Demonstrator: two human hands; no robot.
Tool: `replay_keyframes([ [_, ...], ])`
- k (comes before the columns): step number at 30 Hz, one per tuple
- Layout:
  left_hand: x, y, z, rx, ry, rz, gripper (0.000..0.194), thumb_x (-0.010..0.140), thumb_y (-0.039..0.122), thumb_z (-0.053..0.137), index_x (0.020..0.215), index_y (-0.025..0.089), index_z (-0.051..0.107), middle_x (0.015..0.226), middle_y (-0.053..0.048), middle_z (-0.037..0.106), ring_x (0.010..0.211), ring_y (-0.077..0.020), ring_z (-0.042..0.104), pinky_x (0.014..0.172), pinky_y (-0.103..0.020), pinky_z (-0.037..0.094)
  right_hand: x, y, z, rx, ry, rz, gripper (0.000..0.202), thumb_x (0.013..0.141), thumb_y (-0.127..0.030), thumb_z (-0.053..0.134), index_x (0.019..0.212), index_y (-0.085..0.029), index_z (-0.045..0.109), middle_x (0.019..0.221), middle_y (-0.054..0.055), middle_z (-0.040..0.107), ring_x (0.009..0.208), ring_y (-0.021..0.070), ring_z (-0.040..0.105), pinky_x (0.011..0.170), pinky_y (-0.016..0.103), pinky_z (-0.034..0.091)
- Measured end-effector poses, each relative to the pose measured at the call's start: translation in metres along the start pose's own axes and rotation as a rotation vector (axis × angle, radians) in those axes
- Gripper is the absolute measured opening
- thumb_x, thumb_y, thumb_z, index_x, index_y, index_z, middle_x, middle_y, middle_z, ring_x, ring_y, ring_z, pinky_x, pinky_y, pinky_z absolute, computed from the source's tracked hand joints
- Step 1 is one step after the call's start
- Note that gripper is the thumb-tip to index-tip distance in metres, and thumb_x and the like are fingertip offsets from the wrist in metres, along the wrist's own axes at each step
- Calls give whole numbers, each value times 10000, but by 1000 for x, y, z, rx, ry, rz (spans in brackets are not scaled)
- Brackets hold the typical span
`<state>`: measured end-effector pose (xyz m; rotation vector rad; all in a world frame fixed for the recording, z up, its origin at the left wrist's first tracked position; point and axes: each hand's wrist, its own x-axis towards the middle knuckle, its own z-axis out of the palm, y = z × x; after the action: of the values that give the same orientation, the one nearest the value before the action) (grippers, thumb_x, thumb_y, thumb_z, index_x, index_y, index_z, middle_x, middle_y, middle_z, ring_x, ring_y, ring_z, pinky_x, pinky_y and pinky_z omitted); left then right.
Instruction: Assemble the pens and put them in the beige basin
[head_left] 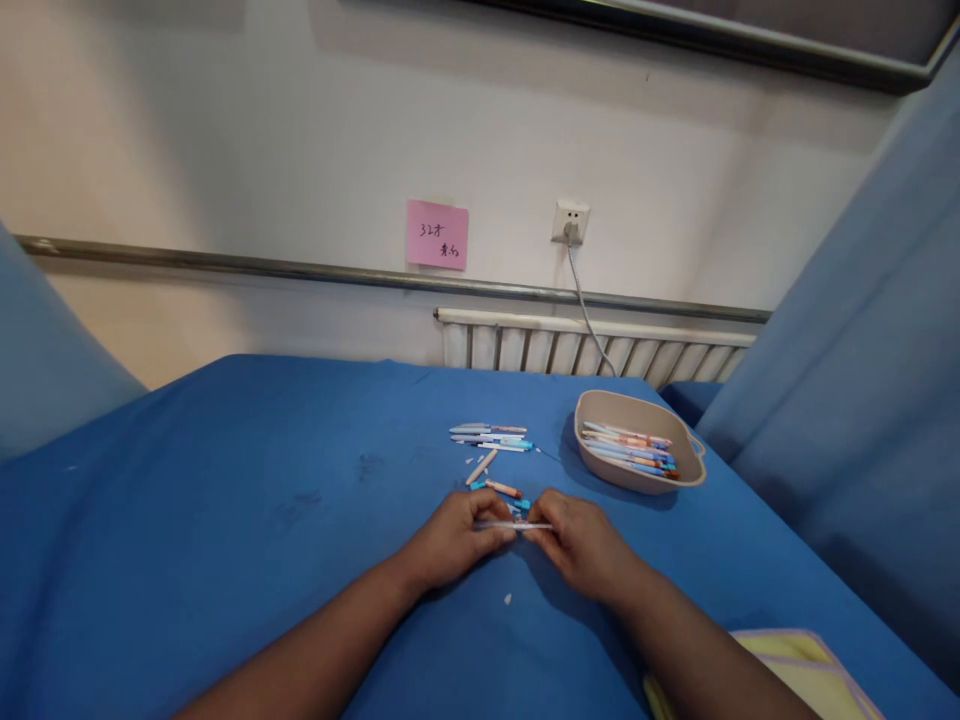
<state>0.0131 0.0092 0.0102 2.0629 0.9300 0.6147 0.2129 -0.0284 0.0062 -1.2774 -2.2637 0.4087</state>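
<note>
Between its thumb and fingers, my left hand (459,538) pinches one end of a thin white pen refill (523,525). My right hand (583,540) grips the other end, so the refill lies level across both hands. Just beyond my fingers are loose pen parts: a beige barrel (481,467), an orange piece (504,489) and a blue piece (521,505). Farther back, several pens and white refills (491,438) lie side by side. A small white scrap (508,599) rests on the blue cloth nearer to me.
A beige basket (694,478) with several pens in it stands at the right. Blue cloth (225,520) covers the table. A yellow cloth (806,660) lies at the lower right. Behind are a radiator (525,345), a plugged-in socket (571,221) and a pink note (437,235).
</note>
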Motion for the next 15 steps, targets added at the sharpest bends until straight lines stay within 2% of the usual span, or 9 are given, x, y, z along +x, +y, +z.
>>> replay_keyframes([
  [3, -3, 2, 0, 113, 10, 69, 146, 828, 293, 536, 846, 175, 620, 802, -12, 641, 756, -152, 565, 688, -232, 412, 1, 2, 2, -7, -37, 21, 170, 904, -289, 419, 843, -198, 550, 791, 32, 632, 735, 158, 572, 648, 248, 366],
  [6, -5, 4, 0, 201, 17, 108, 148, 836, 298, 531, 854, 185, 625, 798, -13, 640, 750, -152, 561, 678, -229, 401, 3, 4, 6, 111, -112, 61, 251, 930, -301, 354, 802, -202, 546, 678, 1, 614, 621, 132, 559, 589, 231, 364],
  [9, -4, 2, 1, 135, 9, 50, 161, 827, 321, 547, 836, 177, 620, 766, -4, 634, 718, -146, 561, 649, -220, 408, 3, 4, 8, 174, -64, 87, 140, 854, -334, 510, 906, -204, 516, 752, 0, 631, 656, 139, 565, 598, 230, 377],
  [11, -2, 1, 2, 55, 1, 13, 163, 818, 320, 557, 839, 171, 621, 788, -3, 641, 745, -150, 570, 674, -224, 425, 2, 2, 7, 133, -11, 65, 191, 793, -300, 590, 929, -201, 500, 841, 20, 634, 736, 155, 570, 635, 238, 384],
  [14, 0, 0, 3, -16, 7, -7, 154, 806, 306, 568, 824, 165, 625, 824, -10, 649, 812, -165, 576, 726, -241, 440, 1, 1, 4, 37, -21, 23, 54, 841, -237, 508, 873, -196, 522, 843, 39, 631, 762, 160, 571, 661, 246, 381],
  [15, 0, -1, 3, -23, 11, -3, 148, 804, 301, 570, 824, 165, 627, 833, -13, 651, 822, -167, 575, 736, -244, 441, 1, 1, 4, 15, -30, 20, 74, 864, -241, 474, 869, -195, 533, 837, 44, 634, 760, 161, 575, 666, 249, 380],
])
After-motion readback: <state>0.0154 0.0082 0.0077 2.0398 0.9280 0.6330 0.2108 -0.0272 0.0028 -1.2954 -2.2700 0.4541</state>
